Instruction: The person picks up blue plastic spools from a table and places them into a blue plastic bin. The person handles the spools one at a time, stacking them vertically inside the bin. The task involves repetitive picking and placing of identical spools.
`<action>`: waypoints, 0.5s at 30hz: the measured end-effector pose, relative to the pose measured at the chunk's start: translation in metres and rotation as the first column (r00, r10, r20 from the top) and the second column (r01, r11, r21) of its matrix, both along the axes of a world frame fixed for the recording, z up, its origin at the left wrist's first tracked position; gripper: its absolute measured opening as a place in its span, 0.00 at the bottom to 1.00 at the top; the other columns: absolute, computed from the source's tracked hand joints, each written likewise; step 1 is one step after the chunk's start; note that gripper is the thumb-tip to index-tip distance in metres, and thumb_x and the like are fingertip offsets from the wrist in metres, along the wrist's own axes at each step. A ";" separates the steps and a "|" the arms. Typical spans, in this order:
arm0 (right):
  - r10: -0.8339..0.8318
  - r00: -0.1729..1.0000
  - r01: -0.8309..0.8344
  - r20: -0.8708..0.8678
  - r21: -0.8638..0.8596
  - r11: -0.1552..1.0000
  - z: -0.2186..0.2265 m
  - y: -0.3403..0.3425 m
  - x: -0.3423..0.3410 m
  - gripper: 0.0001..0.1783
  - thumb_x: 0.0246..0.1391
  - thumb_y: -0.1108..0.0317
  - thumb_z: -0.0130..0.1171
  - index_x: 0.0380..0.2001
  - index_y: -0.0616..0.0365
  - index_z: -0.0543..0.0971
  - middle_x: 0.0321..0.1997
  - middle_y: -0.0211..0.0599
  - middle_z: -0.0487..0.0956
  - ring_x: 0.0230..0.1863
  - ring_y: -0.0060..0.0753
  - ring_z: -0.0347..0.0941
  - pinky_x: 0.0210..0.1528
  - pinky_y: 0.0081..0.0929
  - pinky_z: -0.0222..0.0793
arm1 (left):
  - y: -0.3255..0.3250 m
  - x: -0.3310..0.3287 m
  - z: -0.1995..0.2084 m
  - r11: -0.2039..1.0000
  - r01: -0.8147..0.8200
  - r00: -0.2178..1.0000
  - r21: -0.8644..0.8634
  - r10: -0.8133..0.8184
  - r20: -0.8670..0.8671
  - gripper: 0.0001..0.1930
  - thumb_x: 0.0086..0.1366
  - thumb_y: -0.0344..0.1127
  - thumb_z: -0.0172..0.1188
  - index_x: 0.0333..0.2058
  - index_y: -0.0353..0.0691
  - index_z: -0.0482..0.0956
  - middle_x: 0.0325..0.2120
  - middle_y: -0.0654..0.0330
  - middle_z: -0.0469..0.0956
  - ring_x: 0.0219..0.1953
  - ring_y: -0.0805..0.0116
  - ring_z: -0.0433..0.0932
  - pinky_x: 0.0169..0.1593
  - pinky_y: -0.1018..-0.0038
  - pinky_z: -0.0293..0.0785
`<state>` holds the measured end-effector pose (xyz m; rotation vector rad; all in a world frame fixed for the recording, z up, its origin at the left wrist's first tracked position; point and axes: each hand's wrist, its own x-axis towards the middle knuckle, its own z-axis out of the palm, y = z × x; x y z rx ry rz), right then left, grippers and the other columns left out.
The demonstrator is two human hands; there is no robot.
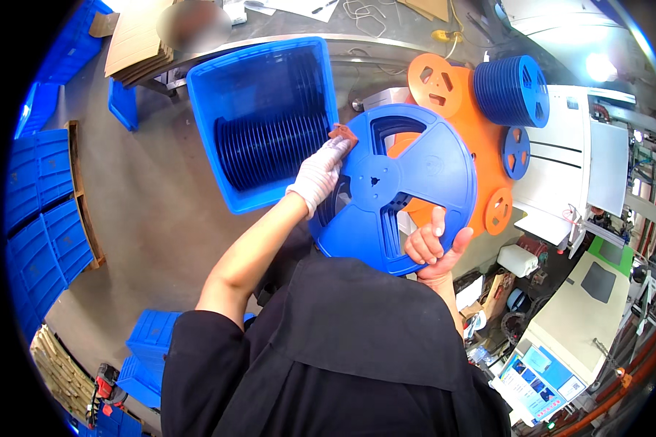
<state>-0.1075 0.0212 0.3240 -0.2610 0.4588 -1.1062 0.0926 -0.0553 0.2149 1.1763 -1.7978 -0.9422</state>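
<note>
While my right hand [436, 251] grasps the near edge of the blue reels [388, 177], fingers curled, between the bin [226, 89] at left and the orange stand [485, 164] at right, my gloved left hand [321, 175] is at their far-left rim, too hidden to tell whether it grasps. I'd keep both sides supported and level against sliding. I can't read the top reel's faint mark or the near-right poster [539, 382].

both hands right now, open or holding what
Left hand: at the blue reel, grip cannot be told.
Right hand: closed, holding the blue reel's rim.
</note>
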 end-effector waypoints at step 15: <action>-0.195 0.977 0.193 0.086 0.023 0.981 0.005 -0.035 -0.022 0.22 0.58 0.49 0.58 0.36 0.55 0.64 0.13 0.19 0.60 0.13 0.13 0.56 0.18 0.15 0.52 | 0.033 0.095 -0.018 0.972 0.229 0.936 0.057 -0.236 0.262 0.29 0.50 0.20 0.54 0.54 0.43 0.72 0.57 0.49 0.69 0.45 0.51 0.77 0.46 0.64 0.77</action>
